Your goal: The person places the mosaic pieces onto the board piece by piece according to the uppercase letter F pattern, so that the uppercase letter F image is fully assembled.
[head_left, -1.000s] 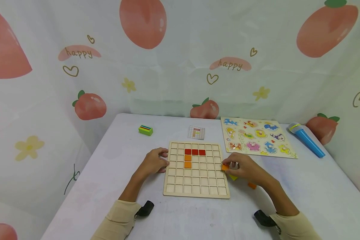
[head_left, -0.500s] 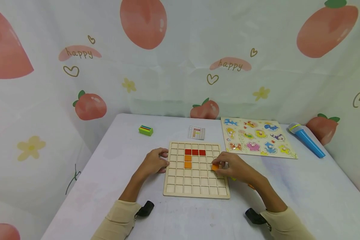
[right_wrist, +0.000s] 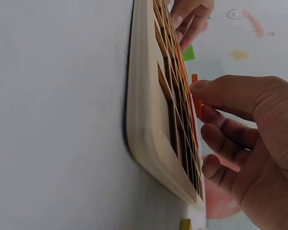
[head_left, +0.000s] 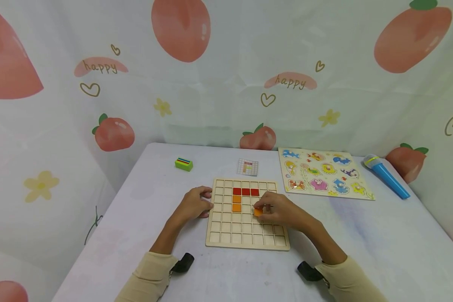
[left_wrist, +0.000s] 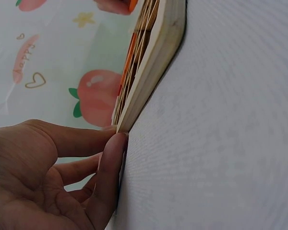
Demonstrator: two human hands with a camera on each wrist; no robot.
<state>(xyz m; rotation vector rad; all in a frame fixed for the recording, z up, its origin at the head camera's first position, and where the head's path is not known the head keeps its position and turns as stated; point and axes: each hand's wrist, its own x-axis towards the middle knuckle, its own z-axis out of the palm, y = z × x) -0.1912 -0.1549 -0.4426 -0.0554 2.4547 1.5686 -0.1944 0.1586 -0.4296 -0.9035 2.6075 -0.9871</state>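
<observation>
A wooden grid board [head_left: 247,244] lies flat, three red tiles [head_left: 245,191] in a row near its far side. Two orange tiles [head_left: 236,207] sit below the leftmost red one. My left hand [head_left: 194,203] grips the board's left edge, its thumb and fingertips meeting at the rim in the left wrist view. Over the middle-right cells, my right hand [head_left: 281,209] pinches another orange tile [right_wrist: 197,96] between thumb and index finger. The right wrist view has that tile just above the grid, its other fingers loosely bent.
Behind the board lies a small printed pattern card [head_left: 247,167]. A green block [head_left: 183,164] stands at back left. An animal puzzle board [head_left: 324,173] and a blue toy microphone [head_left: 386,177] are at back right. A yellow piece [right_wrist: 186,224] shows beside the board.
My right hand has carried the orange tile leftward from the board's right edge to over its middle-right cells. The left hand and the board have stayed in place.
</observation>
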